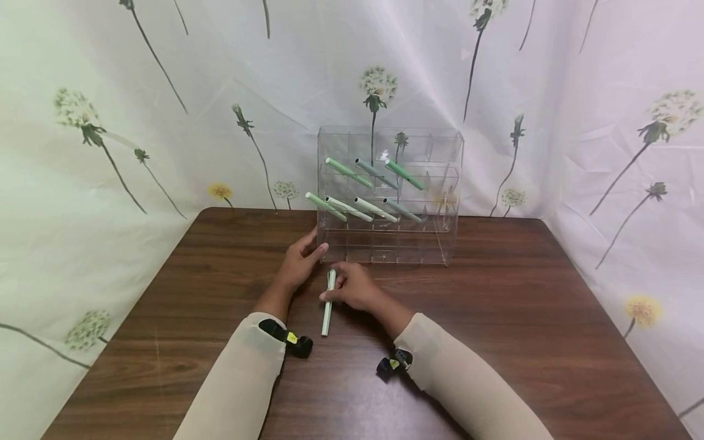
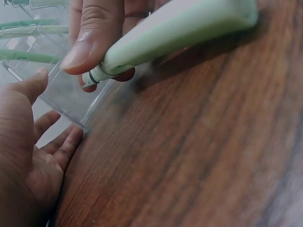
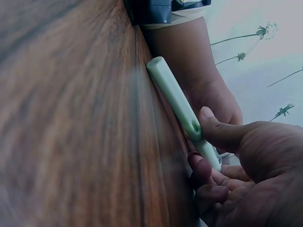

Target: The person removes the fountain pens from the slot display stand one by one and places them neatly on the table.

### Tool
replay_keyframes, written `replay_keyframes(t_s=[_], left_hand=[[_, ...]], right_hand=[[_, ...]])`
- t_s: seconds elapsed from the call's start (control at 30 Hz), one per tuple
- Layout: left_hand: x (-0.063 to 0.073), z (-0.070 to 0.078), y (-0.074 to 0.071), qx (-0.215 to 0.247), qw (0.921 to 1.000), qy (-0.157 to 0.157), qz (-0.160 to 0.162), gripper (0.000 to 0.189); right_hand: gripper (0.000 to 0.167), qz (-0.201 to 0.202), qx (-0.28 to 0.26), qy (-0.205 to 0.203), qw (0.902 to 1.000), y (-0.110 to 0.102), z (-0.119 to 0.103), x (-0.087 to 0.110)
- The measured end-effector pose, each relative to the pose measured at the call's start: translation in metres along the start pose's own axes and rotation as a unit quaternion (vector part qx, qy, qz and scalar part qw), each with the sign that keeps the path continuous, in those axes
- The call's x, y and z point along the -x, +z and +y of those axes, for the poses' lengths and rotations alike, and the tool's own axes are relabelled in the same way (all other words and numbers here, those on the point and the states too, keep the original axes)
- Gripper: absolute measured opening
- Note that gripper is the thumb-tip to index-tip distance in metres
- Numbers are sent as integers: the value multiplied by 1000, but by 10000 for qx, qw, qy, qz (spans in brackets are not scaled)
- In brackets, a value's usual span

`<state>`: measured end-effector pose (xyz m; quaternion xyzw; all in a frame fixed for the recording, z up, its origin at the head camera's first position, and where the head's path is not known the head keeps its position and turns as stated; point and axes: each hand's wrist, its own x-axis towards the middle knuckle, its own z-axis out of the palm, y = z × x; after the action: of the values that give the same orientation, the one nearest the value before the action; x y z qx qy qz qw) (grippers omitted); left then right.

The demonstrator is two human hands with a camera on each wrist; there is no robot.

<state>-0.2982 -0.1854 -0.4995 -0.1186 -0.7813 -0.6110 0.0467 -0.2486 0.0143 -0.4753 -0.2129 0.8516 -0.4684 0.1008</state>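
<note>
In front of a clear acrylic rack, my right hand pinches a pale green pen between thumb and fingers. The pen's clip end points toward the rack and its other end toward me, low over the table. My left hand is at the rack's lower left side, thumb raised and fingers extended along the edge. The left wrist view shows its fingertips right at the rack's bottom corner. Several green and grey-green pens lie slanted in two tiers of the rack.
The rack stands near the back of a brown wooden table. Behind and beside the table hangs a white cloth printed with dandelions. Black wrist cameras are strapped over both sleeves.
</note>
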Motion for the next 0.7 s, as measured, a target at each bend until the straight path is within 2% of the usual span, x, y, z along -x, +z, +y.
replay_keyframes(t_s=[0.17, 0.4, 0.7], left_hand=[[1, 2, -1, 47, 10000, 3, -16, 65], [1, 2, -2, -115, 9999, -28, -32, 65], [2, 3, -1, -59, 10000, -28, -56, 64]], right_hand=[[75, -69, 230, -95, 9997, 0, 0, -1], [72, -274, 600, -45, 9978, -1, 1, -4], [71, -293, 742, -81, 9968, -1, 4, -7]])
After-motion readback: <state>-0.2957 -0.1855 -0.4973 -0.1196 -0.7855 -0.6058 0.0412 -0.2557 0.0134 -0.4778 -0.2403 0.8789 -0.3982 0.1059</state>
